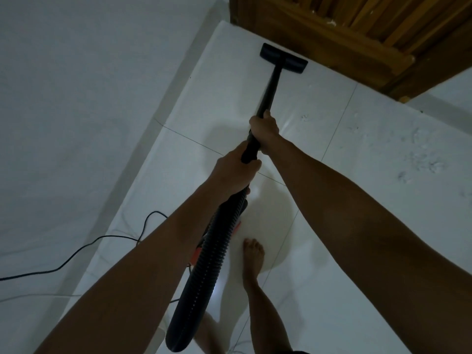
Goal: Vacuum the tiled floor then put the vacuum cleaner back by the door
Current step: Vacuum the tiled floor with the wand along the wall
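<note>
A black vacuum wand (pixel 270 88) runs from my hands down to its flat black floor head (pixel 283 58), which rests on the white tiled floor (pixel 357 226) near the wall corner and the wooden door (pixel 357 34). My right hand (pixel 264 127) grips the wand higher up. My left hand (pixel 233 172) grips the handle end where the ribbed black hose (pixel 204 272) joins. The hose loops down between my arms. An orange part of the vacuum body (pixel 198 255) peeks out behind the hose, mostly hidden.
A black power cord (pixel 76 251) trails over the floor at the left along the white wall (pixel 76 98). My bare foot (pixel 252 256) stands beside the hose. Dust and scuff marks (pixel 421 159) speckle the tiles at the right.
</note>
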